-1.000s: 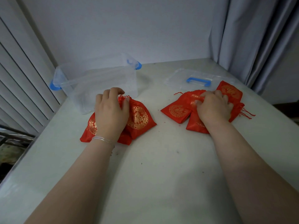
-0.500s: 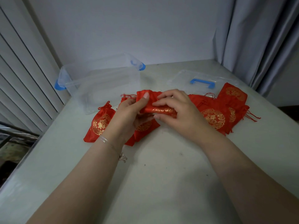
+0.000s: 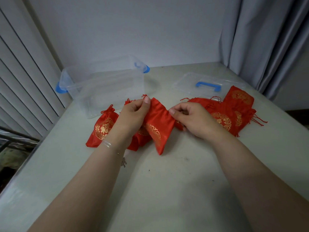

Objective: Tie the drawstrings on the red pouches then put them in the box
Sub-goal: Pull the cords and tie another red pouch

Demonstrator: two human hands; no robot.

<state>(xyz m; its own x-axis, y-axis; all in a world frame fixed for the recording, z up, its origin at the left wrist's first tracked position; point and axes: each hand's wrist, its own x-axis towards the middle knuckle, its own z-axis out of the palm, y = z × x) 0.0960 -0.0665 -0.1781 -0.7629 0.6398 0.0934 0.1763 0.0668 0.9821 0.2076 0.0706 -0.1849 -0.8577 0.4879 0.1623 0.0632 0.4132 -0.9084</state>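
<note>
Pale tabletop (image 3: pixel 167 190), scuffed and speckled, pushed into a corner: plain wall behind, slatted panel to your left, grey curtain (image 3: pixel 267 47) to your right. Your left hand (image 3: pixel 133 113) pinches the top corner of a red pouch (image 3: pixel 158 124) between thumb and forefinger, a bit of red drawstring (image 3: pixel 144 96) poking up above the fingertips. Your right hand (image 3: pixel 192 119) pinches the opposite top corner of the same pouch, fingers curled in. Pouch hangs between both hands, mouth spread, gold emblem facing sideways, its lower end down at the table. Left of it, a cinched pouch (image 3: pixel 103 128) with a knotted top lies flat; another sits partly hidden under your left wrist. Right of your hands, a loose pile of pouches (image 3: pixel 234 113) overlaps, strings trailing toward the table edge. Clear plastic box (image 3: pixel 107 86) with blue latches stands behind the left pouches, open. Its clear lid (image 3: pixel 207 86), blue handle up, lies flat behind the pile. Thin bracelet (image 3: pixel 107 144) on your left wrist.
</note>
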